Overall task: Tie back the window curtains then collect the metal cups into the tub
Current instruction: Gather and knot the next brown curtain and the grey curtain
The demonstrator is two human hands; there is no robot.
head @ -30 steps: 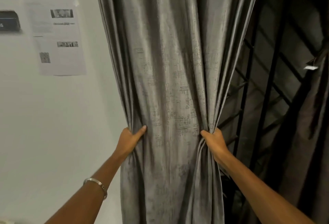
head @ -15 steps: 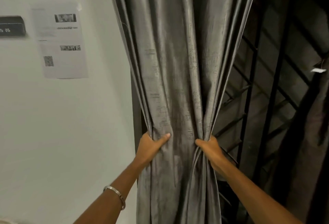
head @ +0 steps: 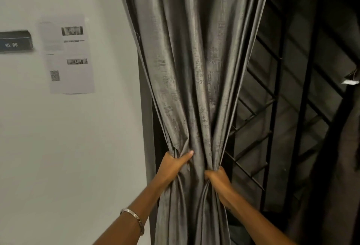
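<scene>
At the window, both hands — left hand (head: 171,166), right hand (head: 219,179) — grip the bunched, pleated grey curtain (head: 194,69).

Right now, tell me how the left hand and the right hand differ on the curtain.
The left hand grips higher, the right hand lower. The left thumb lies across the curtain's front; the right thumb is not clearly visible. A bracelet circles the left wrist, none shows on the right. Both hold the gathered fabric.

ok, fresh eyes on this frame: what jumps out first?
The grey curtain fills the centre, bunched into a narrow bundle where the left hand and right hand grip it from either side. Right of it, a dark window grille is exposed; on the white wall to the left hangs a printed sheet.
</scene>
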